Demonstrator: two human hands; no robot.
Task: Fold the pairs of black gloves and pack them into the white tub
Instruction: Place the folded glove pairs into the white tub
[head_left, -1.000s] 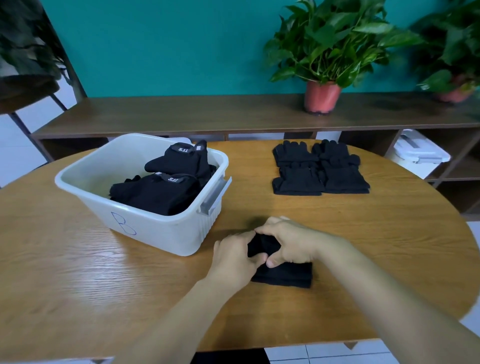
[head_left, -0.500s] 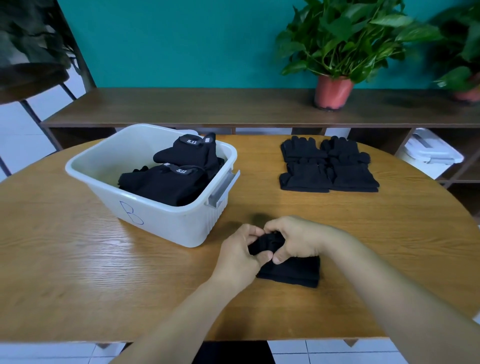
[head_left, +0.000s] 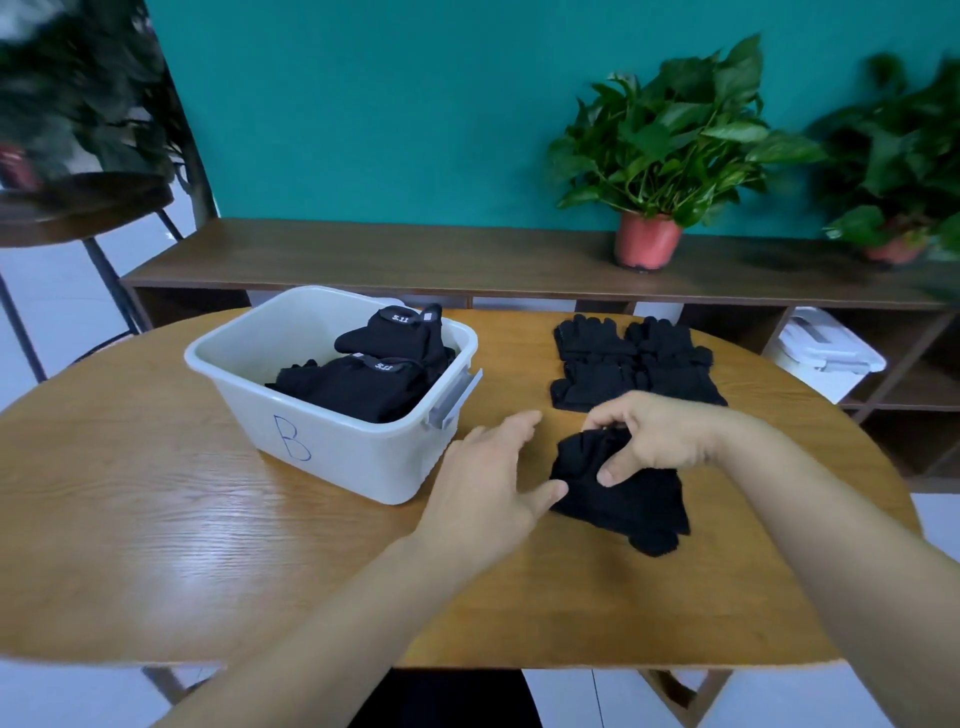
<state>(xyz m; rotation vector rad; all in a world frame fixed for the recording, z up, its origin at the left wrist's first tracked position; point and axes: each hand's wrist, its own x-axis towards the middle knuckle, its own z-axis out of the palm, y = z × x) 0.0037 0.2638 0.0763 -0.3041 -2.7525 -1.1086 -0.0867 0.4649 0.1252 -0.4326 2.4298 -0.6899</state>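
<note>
My R hand (head_left: 660, 436) pinches the folded glove pair (head_left: 623, 499) at its upper-left end, centre-right of frame, just right of the white tub (head_left: 332, 452). Long axis runs upper left to lower right; finger ends prob. lower right. L hand (head_left: 488, 478): fingers straight, apart, thumb touching the pair.

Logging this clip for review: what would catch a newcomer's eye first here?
First, the right hand pinching a folded black glove bundle near the middle of the table, with the left hand open beside it. Then the white tub marked B to the left, holding folded gloves, and more black gloves lying flat behind the hands.
</note>
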